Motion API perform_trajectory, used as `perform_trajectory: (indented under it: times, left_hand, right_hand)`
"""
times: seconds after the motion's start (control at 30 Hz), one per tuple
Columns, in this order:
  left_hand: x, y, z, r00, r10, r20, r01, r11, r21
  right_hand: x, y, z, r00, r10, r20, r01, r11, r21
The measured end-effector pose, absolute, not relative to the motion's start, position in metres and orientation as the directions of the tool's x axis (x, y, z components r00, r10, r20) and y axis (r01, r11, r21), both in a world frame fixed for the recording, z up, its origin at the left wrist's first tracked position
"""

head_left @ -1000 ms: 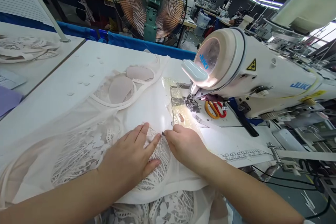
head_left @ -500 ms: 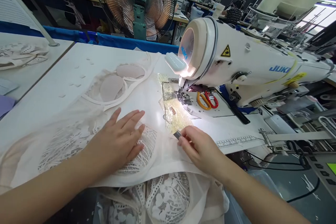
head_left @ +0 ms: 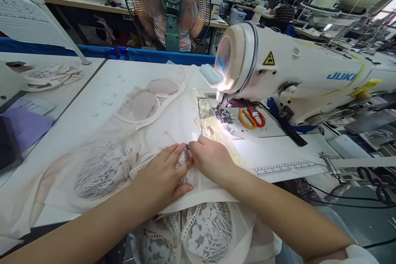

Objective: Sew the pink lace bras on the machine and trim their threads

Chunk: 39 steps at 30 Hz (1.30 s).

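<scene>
A cream lace bra [head_left: 100,169] lies spread over the sewing table. My left hand [head_left: 163,171] rests on its nearer lace cup, fingers stretched out and lying on the cloth. Beside those fingertips, my right hand [head_left: 210,159] is closed around a small dark metal tool [head_left: 187,147]; only its tip shows, so its exact kind is hidden. The two hands touch or nearly touch over the cup. A loose thread end [head_left: 169,136] sticks up just beyond them. More lace cups [head_left: 208,231] hang over the table's front edge.
A white JUKI sewing machine [head_left: 297,66] stands at the right, its lamp lit. Orange-handled and red-handled scissors [head_left: 246,118] lie by its needle. A fan [head_left: 171,8] stands behind the table. A purple sheet [head_left: 29,126] and a dark device [head_left: 8,144] are at left.
My right hand has moved left with the small metal tool, up to my left fingertips. My left hand has shifted slightly right. The view has turned a little left.
</scene>
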<state>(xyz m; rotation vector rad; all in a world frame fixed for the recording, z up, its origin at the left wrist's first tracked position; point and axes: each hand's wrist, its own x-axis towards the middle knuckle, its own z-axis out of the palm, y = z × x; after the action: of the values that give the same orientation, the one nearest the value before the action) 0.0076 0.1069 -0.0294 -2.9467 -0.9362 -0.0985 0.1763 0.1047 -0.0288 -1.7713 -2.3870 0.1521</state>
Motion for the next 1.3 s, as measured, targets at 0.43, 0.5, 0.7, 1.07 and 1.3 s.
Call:
perform_trajectory:
  times: [0.43, 0.5, 0.7, 1.07, 1.3]
  left_hand:
    - [0.009, 0.108, -0.030, 0.810, 0.583, 0.056, 0.585, -0.811, -0.011]
    - [0.009, 0.107, -0.031, 0.812, 0.582, 0.053, 0.583, -0.813, -0.008]
    - [0.009, 0.109, -0.034, 0.829, 0.548, 0.107, 0.554, -0.832, -0.032]
    - [0.009, 0.109, -0.036, 0.827, 0.551, 0.113, 0.559, -0.828, -0.045]
    - [0.006, 0.109, -0.041, 0.831, 0.531, 0.162, 0.544, -0.838, -0.043]
  right_hand:
    - [0.194, 0.089, -0.011, -0.374, 0.925, -0.069, 0.925, 0.366, -0.105]
    - [0.200, 0.085, -0.007, -0.350, 0.931, -0.101, 0.936, 0.342, -0.087]
    - [0.195, 0.092, -0.014, -0.351, 0.936, -0.035, 0.930, 0.345, -0.125]
    - [0.196, 0.093, -0.027, -0.414, 0.910, 0.021, 0.901, 0.413, -0.137]
    - [0.211, 0.082, -0.021, -0.401, 0.916, -0.001, 0.908, 0.397, -0.132]
